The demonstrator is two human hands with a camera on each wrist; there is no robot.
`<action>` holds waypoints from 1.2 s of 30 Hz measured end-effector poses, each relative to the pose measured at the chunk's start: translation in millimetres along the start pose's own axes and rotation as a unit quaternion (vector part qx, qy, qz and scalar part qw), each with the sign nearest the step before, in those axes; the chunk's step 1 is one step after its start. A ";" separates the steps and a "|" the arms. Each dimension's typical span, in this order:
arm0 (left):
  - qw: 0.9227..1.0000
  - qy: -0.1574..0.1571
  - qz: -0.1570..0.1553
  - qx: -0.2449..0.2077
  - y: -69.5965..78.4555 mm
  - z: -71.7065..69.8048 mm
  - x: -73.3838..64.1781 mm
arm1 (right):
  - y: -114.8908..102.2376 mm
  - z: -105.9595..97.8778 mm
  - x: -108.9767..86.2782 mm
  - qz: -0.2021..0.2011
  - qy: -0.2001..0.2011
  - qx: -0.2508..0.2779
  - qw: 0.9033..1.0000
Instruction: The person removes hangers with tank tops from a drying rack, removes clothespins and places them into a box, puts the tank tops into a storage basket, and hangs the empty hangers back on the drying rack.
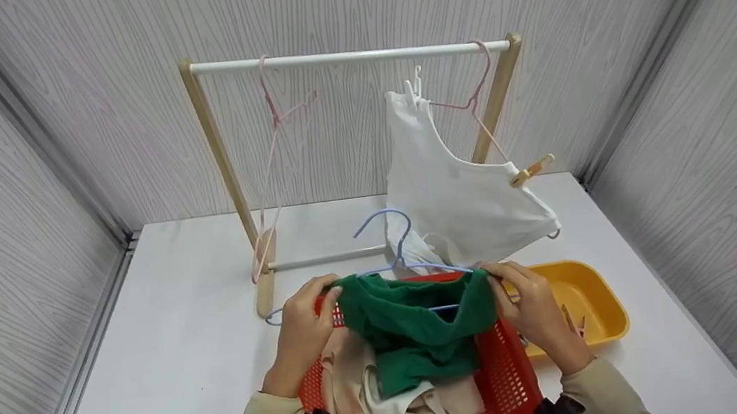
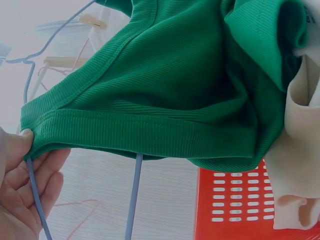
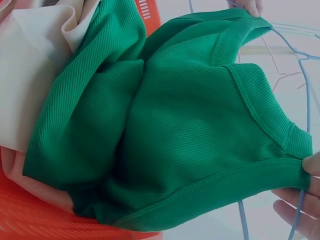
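Observation:
A green ribbed tank top (image 1: pixel 417 320) is draped over a blue hanger (image 1: pixel 401 259), with its lower part down in the red basket. My left hand (image 1: pixel 305 320) pinches one strap against the hanger's arm; in the left wrist view the thumb presses the strap (image 2: pixel 45 130) and the wire passes across the fingers. On the other side, my right hand (image 1: pixel 531 303) pinches the second strap at the hanger, as the right wrist view also shows at the strap's edge (image 3: pixel 295 170). The hanger's hook points up, apart from the rod.
The red basket (image 1: pixel 511 365) holds beige and white clothes (image 1: pixel 354 377). Behind stands a rack with a white rod (image 1: pixel 336 57), bearing a pink hanger (image 1: pixel 273 117) and a white top (image 1: pixel 473 201) clipped with clothespins (image 1: pixel 533 170). A yellow tray (image 1: pixel 608 297) with small clips sits right.

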State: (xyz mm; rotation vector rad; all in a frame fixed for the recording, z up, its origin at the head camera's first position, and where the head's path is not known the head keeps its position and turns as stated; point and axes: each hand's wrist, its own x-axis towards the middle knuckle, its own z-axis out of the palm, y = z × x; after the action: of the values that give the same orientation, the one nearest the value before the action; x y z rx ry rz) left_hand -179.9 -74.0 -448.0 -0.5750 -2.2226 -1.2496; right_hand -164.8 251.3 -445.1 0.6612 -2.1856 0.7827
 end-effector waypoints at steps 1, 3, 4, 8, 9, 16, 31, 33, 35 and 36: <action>1.000 0.001 0.002 0.001 -0.5 0.2 -0.3 | 0.4 -0.4 -0.1 -0.001 0.001 -0.002 1.000; 1.000 0.003 0.006 0.003 -1.5 0.5 -0.9 | 1.1 -1.5 -0.5 0.001 0.000 -0.003 1.000; 1.000 0.004 0.007 0.004 -2.0 0.6 -1.1 | 1.5 -2.2 -0.8 0.002 0.001 -0.005 1.000; 1.000 0.008 0.003 0.007 -2.0 -0.8 -1.6 | 4.1 -6.1 -2.4 0.013 0.010 -0.017 1.000; 1.000 0.010 0.000 0.008 -2.0 -1.4 -1.7 | 5.2 -7.1 -2.8 0.013 0.016 -0.024 0.999; 1.000 0.014 -0.015 0.008 -4.2 -4.9 -2.6 | 14.0 -13.8 -6.5 0.017 0.053 -0.039 0.998; 1.000 0.018 -0.015 0.013 -5.1 -5.2 -1.7 | 28.7 -19.1 -16.8 0.042 0.052 -0.072 0.995; 1.000 0.019 -0.015 0.013 -5.3 -5.2 -1.7 | 29.2 -19.4 -17.6 0.048 0.049 -0.072 0.995; 1.000 0.019 -0.015 0.011 -5.3 -5.4 -1.7 | 29.6 -19.9 -18.6 0.055 0.047 -0.072 0.995; 1.000 0.020 -0.014 0.011 -5.2 -5.6 -1.8 | 29.9 -20.3 -19.0 0.057 0.045 -0.073 0.995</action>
State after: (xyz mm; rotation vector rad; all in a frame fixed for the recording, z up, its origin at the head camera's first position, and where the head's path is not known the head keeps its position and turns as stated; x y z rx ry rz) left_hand -180.2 -81.6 -450.0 -0.5076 -2.2160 -1.2399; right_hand -163.4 290.1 -458.0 0.4237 -2.1869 0.6887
